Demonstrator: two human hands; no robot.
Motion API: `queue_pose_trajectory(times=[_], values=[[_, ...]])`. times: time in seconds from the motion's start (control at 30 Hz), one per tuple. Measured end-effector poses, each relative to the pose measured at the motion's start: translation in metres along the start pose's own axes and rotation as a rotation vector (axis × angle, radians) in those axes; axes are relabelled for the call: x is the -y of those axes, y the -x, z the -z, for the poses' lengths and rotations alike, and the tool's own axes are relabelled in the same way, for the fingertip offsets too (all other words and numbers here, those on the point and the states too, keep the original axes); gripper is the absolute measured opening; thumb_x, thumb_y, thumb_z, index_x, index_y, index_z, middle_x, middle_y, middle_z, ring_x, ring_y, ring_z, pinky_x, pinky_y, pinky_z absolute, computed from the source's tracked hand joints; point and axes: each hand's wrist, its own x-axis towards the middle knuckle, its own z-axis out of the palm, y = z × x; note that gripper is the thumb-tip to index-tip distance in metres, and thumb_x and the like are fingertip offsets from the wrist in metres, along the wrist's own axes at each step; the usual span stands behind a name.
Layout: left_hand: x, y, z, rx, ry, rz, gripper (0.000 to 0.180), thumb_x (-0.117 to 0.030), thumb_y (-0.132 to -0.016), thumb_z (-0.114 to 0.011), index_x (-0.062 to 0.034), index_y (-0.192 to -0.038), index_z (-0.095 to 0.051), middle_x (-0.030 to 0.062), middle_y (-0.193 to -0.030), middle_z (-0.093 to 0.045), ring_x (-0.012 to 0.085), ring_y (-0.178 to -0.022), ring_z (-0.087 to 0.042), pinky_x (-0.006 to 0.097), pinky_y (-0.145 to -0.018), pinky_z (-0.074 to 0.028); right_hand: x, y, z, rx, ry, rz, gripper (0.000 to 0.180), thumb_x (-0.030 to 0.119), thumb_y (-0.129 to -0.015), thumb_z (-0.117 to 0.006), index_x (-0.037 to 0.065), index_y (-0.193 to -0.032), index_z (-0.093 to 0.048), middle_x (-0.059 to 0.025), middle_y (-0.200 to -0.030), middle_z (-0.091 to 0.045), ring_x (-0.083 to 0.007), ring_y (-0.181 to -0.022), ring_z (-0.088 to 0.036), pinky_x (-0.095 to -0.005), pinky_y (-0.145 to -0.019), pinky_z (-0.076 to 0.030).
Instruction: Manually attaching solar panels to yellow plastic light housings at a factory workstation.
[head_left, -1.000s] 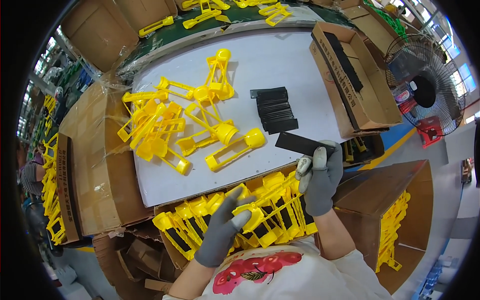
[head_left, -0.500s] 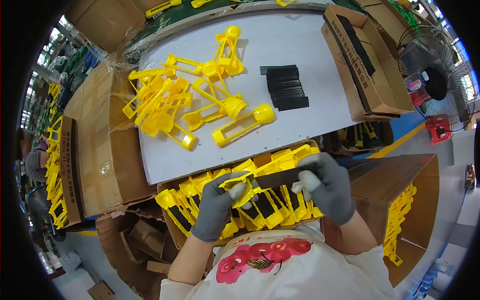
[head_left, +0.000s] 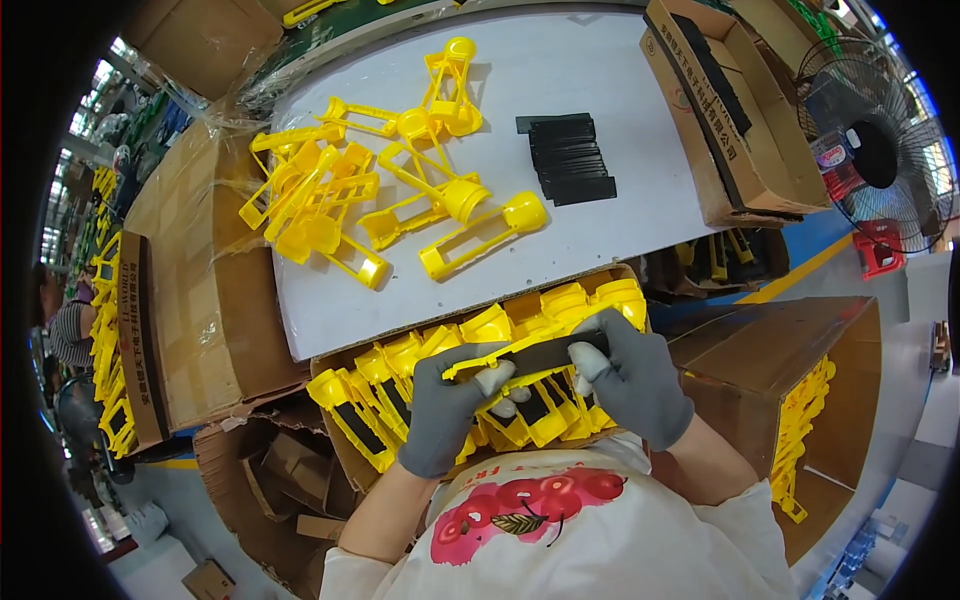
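Observation:
Both hands wear grey gloves with pale fingertips. My left hand (head_left: 445, 410) is closed on one end of a yellow plastic frame (head_left: 466, 370). My right hand (head_left: 642, 385) pinches a black strip (head_left: 548, 355) at its right end, and the strip lies along the frame. Whether the strip is fully seated in it I cannot tell. Right below the hands, a cardboard box (head_left: 350, 462) holds rows of yellow frames, several with black strips in them. On the white table (head_left: 620, 70) are a heap of yellow frames (head_left: 325, 190) and a row of black strips (head_left: 568, 160).
An open carton (head_left: 745, 150) with black strips stands at the table's right end, beside a fan (head_left: 870, 150). A large carton (head_left: 200, 270) is on the left. At the right, an open carton (head_left: 850, 400) contains more yellow frames.
My right hand has come slightly left and its fingers now press at the strip, which sits closer along the yellow frame. The table appears a little higher in view.

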Motion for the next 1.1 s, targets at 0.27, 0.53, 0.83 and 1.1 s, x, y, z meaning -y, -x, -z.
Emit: queue_pose_trajectory(times=[0.27, 0.53, 0.83, 1.1], values=[[0.009, 0.019, 0.008, 0.053, -0.219, -0.111, 0.023, 0.002, -0.083, -0.064, 0.0055, -0.107, -0.064, 0.0113, -0.088, -0.067, 0.0153, -0.072, -0.066, 0.023, -0.058, -0.052, 0.005, -0.002, 0.015, -0.469, 0.498, 0.458, 0.047, 0.036, -0.067, -0.082, 0.007, -0.096, -0.059, -0.0079, -0.072, -0.060, -0.0173, -0.065, -0.063, -0.0289, -0.057, -0.049], [0.019, 0.047, 0.031, 0.051, -0.275, -0.067, 0.022, 0.000, -0.084, -0.066, 0.0022, -0.107, -0.067, 0.0057, -0.079, -0.067, 0.0067, -0.061, -0.058, 0.020, -0.056, -0.048, -0.024, 0.015, -0.006, 0.191, 0.243, 0.324, 0.018, 0.017, -0.079, -0.072, 0.006, -0.091, -0.066, -0.0101, -0.082, -0.067, -0.0252, -0.072, -0.067, -0.0299, -0.063, -0.052], [0.007, 0.059, 0.045, -0.104, -0.327, -0.062, 0.021, 0.001, -0.081, -0.068, 0.0031, -0.102, -0.067, 0.0058, -0.078, -0.068, 0.0071, -0.061, -0.061, 0.018, -0.052, -0.047, -0.013, 0.020, -0.034, 0.116, 0.234, 0.258, 0.019, 0.014, -0.077, -0.074, 0.003, -0.089, -0.063, -0.0121, -0.076, -0.066, -0.0257, -0.062, -0.065, -0.0313, -0.057, -0.051], [-0.009, 0.069, 0.056, -0.161, -0.446, -0.139, 0.023, 0.005, -0.078, -0.067, 0.0023, -0.101, -0.067, 0.0056, -0.079, -0.068, 0.0074, -0.063, -0.062, 0.018, -0.052, -0.047, -0.014, 0.010, -0.051, 0.176, 0.282, 0.278, 0.034, 0.023, -0.073, -0.078, 0.008, -0.099, -0.062, -0.0079, -0.077, -0.065, -0.0225, -0.059, -0.064, -0.0304, -0.056, -0.050]])
